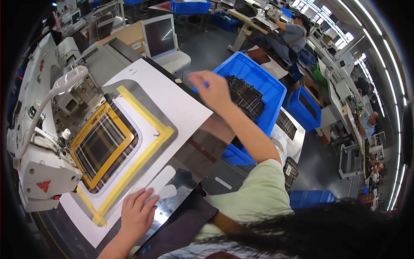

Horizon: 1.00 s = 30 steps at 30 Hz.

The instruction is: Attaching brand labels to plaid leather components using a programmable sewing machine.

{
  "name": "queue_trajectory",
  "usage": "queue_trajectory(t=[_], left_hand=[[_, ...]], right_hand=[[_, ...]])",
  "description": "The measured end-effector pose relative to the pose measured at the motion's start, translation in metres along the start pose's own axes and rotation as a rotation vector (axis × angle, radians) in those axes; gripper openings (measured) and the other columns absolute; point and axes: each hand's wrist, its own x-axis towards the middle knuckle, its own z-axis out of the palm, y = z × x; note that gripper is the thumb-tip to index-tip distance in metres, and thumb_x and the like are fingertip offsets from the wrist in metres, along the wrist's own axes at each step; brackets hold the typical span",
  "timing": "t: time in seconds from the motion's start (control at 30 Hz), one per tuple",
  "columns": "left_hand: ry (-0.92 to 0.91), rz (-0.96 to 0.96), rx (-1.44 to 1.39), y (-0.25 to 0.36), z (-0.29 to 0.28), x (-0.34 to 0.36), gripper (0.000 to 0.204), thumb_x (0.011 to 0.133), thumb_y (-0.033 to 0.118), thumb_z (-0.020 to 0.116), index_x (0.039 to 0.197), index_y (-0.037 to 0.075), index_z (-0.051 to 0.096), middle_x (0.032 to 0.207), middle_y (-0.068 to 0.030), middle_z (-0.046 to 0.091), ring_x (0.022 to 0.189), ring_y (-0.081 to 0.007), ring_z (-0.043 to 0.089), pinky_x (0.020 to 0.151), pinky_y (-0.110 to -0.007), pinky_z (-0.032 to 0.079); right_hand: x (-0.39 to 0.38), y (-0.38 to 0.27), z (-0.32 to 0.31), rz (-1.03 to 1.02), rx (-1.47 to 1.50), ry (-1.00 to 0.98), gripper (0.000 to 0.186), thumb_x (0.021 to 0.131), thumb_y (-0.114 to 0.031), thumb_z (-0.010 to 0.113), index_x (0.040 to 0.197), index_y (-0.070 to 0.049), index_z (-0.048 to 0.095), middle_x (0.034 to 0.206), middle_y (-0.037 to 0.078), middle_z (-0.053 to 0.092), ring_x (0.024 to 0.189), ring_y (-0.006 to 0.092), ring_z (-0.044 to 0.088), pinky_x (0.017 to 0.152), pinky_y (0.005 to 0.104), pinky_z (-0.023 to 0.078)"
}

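My left hand (138,209) lies open at the edge of the shiny metal plate, beside two white pads (161,180). My right hand (211,90) is raised near the left rim of a blue bin (274,90), fingers loosely curled and apart, holding nothing visible. On the white sheet (181,121) sits a clear template with yellow tape (152,134) along its border. A white sewing machine (41,168) stands at the left, where a yellow frame (127,139) lies over dark plaid fabric (101,144). More plaid pieces (248,97) are piled in the bin.
A white monitor (159,39) stands beyond the worktable. Other blue bins (302,108) and a side surface with plaid pieces (286,127) are to the right. Co-workers (289,39) sit at machines along the benches farther back and right (366,129).
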Motion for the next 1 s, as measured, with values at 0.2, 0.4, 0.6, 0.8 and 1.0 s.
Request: queue_trajectory(t=[0.2,0.4,0.6,0.8,1.0], left_hand=[[-0.057,-0.114,-0.057,0.003,-0.023,-0.045,0.035,0.069,0.004,0.065,0.103,0.012,0.062,0.114,-0.0065,0.059,0.104,-0.0285,0.055,0.087,-0.041,0.042],[0.070,-0.164,-0.016,-0.002,-0.033,-0.043,0.031,0.069,0.004,0.065,0.098,0.011,0.062,0.113,-0.0065,0.060,0.104,-0.0298,0.055,0.087,-0.043,0.042],[0.072,-0.100,-0.038,-0.005,-0.046,-0.026,0.027,0.070,0.005,0.065,0.097,0.009,0.061,0.112,-0.0098,0.060,0.104,-0.0309,0.056,0.088,-0.043,0.042],[0.022,-0.240,-0.656,-0.014,-0.044,0.018,0.042,0.077,0.014,0.067,0.116,0.007,0.054,0.120,-0.0115,0.058,0.108,-0.0314,0.056,0.094,-0.040,0.041],[0.189,-0.716,-1.275,-0.021,-0.017,0.053,0.037,0.090,0.020,0.058,0.122,0.002,0.052,0.111,-0.0094,0.060,0.097,-0.0164,0.055,0.088,-0.032,0.045]], right_hand=[[-0.083,0.246,-0.073,0.764,-0.453,-0.569,0.049,0.078,-0.047,0.065,0.103,-0.006,0.068,0.096,0.016,0.068,0.091,0.0287,0.065,0.082,0.0364,0.049],[-0.137,0.281,-0.059,0.736,-0.372,-0.722,0.035,0.078,-0.038,0.068,0.097,-0.008,0.071,0.088,0.016,0.068,0.084,0.0275,0.065,0.076,0.0378,0.049],[-0.082,0.204,-0.062,0.524,-0.455,-0.026,0.028,0.084,-0.030,0.060,0.092,-0.004,0.068,0.076,0.017,0.065,0.071,0.0309,0.063,0.066,0.0381,0.049],[-0.034,-0.010,-0.036,-0.197,-0.130,0.038,0.020,0.078,-0.003,0.063,0.098,-0.004,0.065,0.087,0.013,0.066,0.071,0.0259,0.063,0.063,0.0315,0.050],[-0.058,-0.121,0.027,-0.748,0.050,-0.408,0.042,0.072,-0.023,0.069,0.111,-0.009,0.061,0.114,0.006,0.061,0.099,0.0235,0.061,0.080,0.0334,0.050]])
